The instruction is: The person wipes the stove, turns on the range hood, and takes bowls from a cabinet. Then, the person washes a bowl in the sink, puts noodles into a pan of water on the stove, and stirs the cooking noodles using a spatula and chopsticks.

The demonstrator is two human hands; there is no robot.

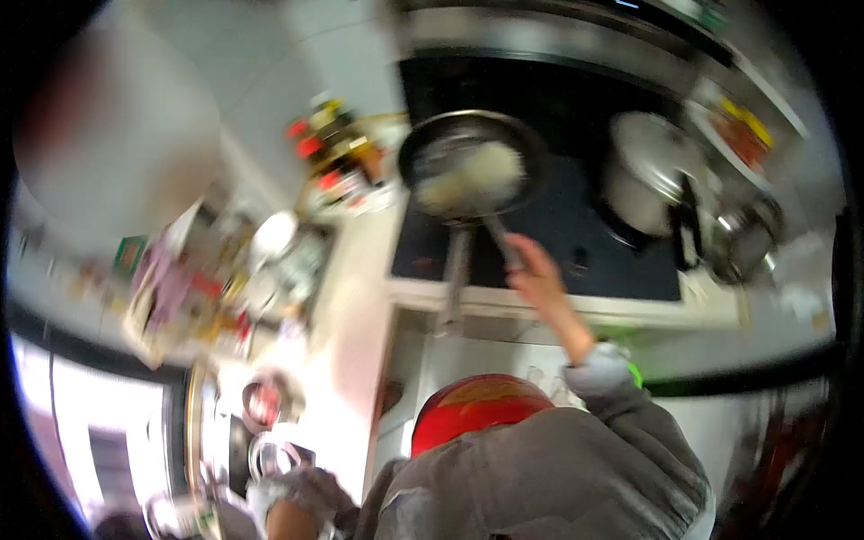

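Observation:
My right hand (537, 272) is closed around the handle of a spatula (501, 237), which reaches into a dark frying pan (409, 171) on the cooktop. Pale, blurred food (486, 177) lies in the pan, and the spatula's head cannot be told apart from it. The pan's own handle (455, 283) points toward me, to the left of my right hand, with no hand on it. At the bottom left edge, a bit of my left hand or wrist (292, 520) shows below the grey sleeve; its fingers are hidden.
A silver pot with a black handle (643, 175) stands right of the pan, beside a glass lid (747, 238). Several sauce bottles (337, 144) stand to the left. Dishes (274, 236) and a bowl with reddish contents (265, 402) sit along the left counter (351, 342).

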